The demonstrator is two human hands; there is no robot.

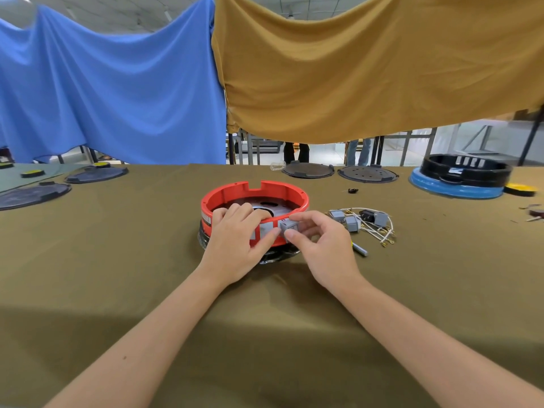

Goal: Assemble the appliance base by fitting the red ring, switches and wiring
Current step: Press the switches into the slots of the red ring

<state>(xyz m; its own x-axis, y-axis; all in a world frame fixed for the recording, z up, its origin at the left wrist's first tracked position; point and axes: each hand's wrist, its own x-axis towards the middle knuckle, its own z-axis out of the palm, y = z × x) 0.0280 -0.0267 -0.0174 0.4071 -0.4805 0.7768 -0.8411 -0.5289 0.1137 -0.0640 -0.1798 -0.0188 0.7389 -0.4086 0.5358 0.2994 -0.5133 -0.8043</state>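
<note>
While the red ring (255, 198) already sits seated on the black base (273, 256), mid-table on the olive cloth (117, 260), with grey switches showing in its near wall. Roughly part-way, judged from that: ring on, a couple of switch slots filled, one switch (289, 227) being fitted now. Left to do, by the look of it: more switches and the white wiring (374, 228), lying in a loose heap just right of the ring, well apart from the slots.

Left hand (238, 242) draped over the ring's near rim, fingers curled inside, thumb pressing the outer wall, gripping it steady. Right hand (321, 245) pinching the grey switch between thumb and fingertips, right against the ring's near-right wall.

Ring lying flat, open side up, axis vertical, notch on the far rim. Switch held with its long axis roughly level, one end toward the wall; exact face cannot be told.
</note>
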